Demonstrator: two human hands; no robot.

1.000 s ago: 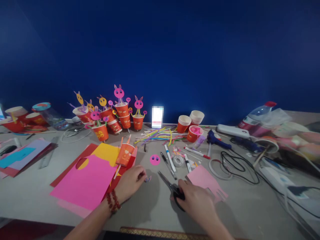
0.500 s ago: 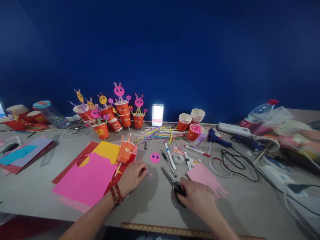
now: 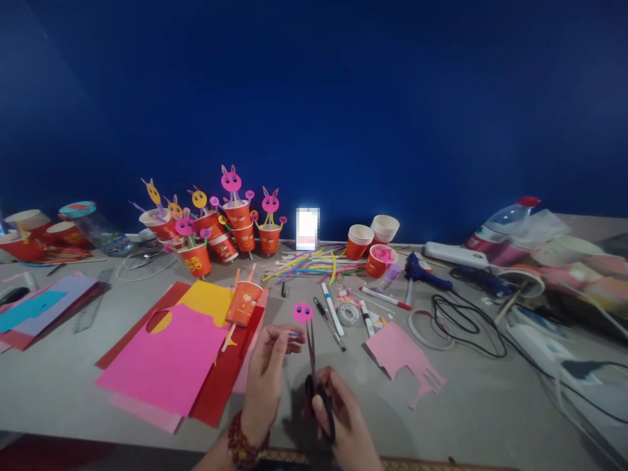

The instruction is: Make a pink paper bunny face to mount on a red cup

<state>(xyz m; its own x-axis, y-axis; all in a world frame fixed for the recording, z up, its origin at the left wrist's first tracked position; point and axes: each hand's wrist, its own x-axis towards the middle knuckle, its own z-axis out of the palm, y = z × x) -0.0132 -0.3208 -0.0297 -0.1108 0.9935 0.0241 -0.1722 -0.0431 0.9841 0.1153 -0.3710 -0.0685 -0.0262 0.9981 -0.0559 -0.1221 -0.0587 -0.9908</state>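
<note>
My right hand (image 3: 338,409) grips a pair of scissors (image 3: 314,373) by the black handles, blades pointing away from me and close together. Beside the blades, my left hand (image 3: 269,360) pinches a small paper piece (image 3: 293,335) with a bluish-purple middle; its shape is partly hidden by the fingers. Just beyond the scissor tips lies a pink paper face (image 3: 303,312) with two dark eyes. An orange-red paper cup (image 3: 244,303) with straws through it leans on the coloured sheets, left of my left hand.
Pink paper (image 3: 157,360) tops a stack at left. Decorated cups (image 3: 193,258) stand at the back. A black pen (image 3: 330,324), markers, a tape roll (image 3: 348,314) and cut pink paper (image 3: 400,350) lie right of centre. Glue-gun cords (image 3: 466,320) coil farther right.
My right hand has picked the scissors up off the table and brought them left, blades upward. My left hand has turned and raised the small paper piece beside the blades.
</note>
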